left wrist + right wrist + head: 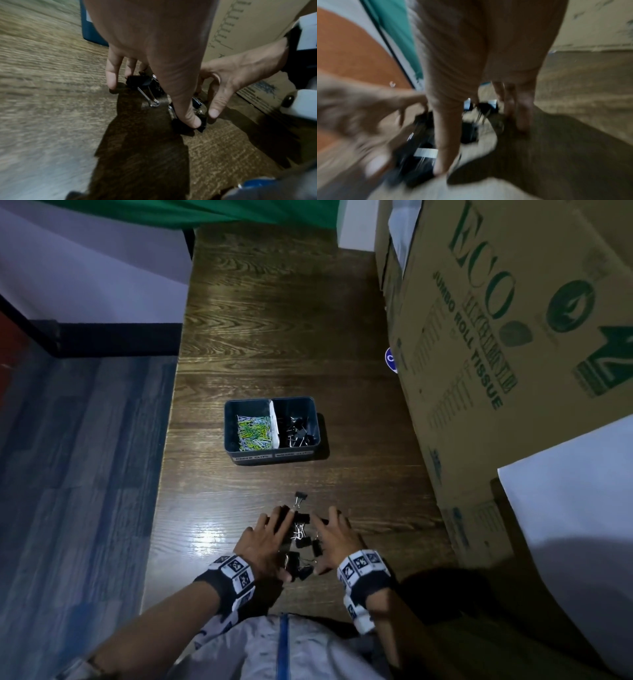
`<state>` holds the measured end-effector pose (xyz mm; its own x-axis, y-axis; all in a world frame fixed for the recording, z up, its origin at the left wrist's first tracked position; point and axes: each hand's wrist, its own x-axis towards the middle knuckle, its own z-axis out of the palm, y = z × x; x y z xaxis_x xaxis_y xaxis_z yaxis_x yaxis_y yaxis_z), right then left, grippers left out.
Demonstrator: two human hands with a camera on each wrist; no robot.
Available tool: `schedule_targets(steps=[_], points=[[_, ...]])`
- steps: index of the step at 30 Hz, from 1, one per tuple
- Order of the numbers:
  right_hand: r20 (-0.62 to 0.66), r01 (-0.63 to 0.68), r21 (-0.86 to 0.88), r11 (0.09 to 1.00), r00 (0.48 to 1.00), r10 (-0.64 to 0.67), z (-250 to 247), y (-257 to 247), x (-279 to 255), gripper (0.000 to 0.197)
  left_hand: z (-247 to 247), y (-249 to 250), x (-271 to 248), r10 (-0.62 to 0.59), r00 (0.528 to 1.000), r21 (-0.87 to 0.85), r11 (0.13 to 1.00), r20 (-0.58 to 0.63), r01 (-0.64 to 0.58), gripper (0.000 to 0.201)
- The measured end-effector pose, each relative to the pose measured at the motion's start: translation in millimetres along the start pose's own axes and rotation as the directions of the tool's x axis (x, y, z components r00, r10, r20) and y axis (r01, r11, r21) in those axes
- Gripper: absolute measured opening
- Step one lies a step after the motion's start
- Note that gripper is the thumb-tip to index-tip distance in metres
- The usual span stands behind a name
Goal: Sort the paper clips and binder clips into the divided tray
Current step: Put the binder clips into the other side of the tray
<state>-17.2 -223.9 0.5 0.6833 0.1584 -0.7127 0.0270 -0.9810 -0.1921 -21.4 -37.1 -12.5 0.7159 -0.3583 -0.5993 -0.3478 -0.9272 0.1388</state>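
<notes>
Nearest the camera: at 6 o'clock in the head view, a pale garment with a blue stripe, and two forearms wearing marker-patterned wristbands.
Hands: left hand and right hand sit either side of a small heap, fingers spread and bent down around it like a corral.
Left hand state: fingertips touch the counter and the clips, thumb pressing on one black clip; nothing is lifted, so it reads as loose rather than gripping.
Right hand state: fingers arch over the heap's 3 o'clock side, thumb tip on the counter; no clip pinched as far as the blurred wrist view shows.
Heap: black binder clips with silver wire handles, lying between the hands on the dark wooden counter.
Stray: one binder clip just past the fingertips at 12 o'clock.
Tray: divided tray farther out at 12 o'clock, well apart from the hands.
Tray, 9 o'clock compartment: colourful paper clips, mostly green, yellow and white.
Tray, 3 o'clock compartment: black binder clips already dropped in.
Progress: paper clips appear finished; none visible on the counter.
Remaining: the gathered heap and the stray still need moving to the 3 o'clock compartment.
Beside: large printed cardboard boxes along the 3 o'clock edge.
</notes>
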Motion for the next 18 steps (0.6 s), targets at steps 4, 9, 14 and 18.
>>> schedule_targets(steps=[4,9,14,18], points=[[-0.1,0.036,0.0,0.999,0.994,-0.036,12,-7,-3,0.109,-3,4,8,0.023,1.0,-0.036,0.999,0.019,-0.022,0.132],[-0.257,0.069,0.054,0.996,0.965,-0.053,10,-14,-4,0.059,-8,4,13,0.067,0.996,-0.11,0.991,-0.056,-0.073,0.109],[-0.311,0.049,0.12,0.992,0.95,-0.009,4,-18,-5,0.034,-10,-1,12,0.092,0.987,-0.136,0.985,-0.131,-0.11,0.066],[-0.324,0.061,0.128,0.99,0.946,-0.017,1,-18,-5,0.03,-10,-6,11,0.078,0.981,-0.169,0.98,-0.175,-0.108,0.049]])
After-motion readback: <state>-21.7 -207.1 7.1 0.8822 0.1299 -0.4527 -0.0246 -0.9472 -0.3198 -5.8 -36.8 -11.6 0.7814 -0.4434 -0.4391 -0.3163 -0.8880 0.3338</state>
